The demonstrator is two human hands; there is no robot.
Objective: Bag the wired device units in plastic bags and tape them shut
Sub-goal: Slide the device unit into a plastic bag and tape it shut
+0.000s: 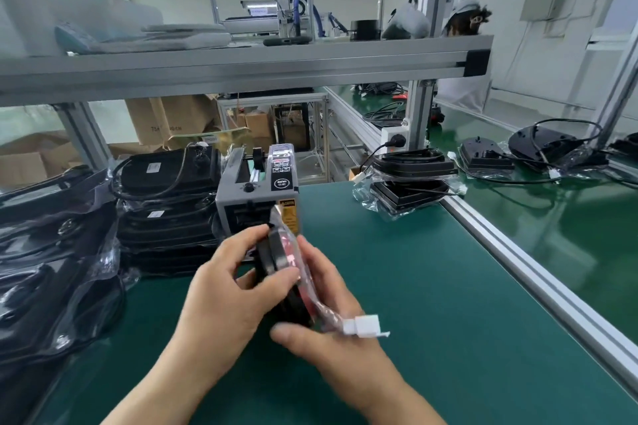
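Observation:
A black wired device unit in a clear plastic bag stands on edge above the green mat, held between both hands. My left hand grips its left face, thumb across the top edge. My right hand grips it from the right and below, thumb at the bottom. The white connector of its wire sticks out to the right past my right hand. Directly behind the unit stands the grey tape dispenser.
Bagged black units are stacked at the left and piled further left. Two more units lie stacked at the mat's far right edge, with unbagged units on the conveyor beyond the aluminium rail.

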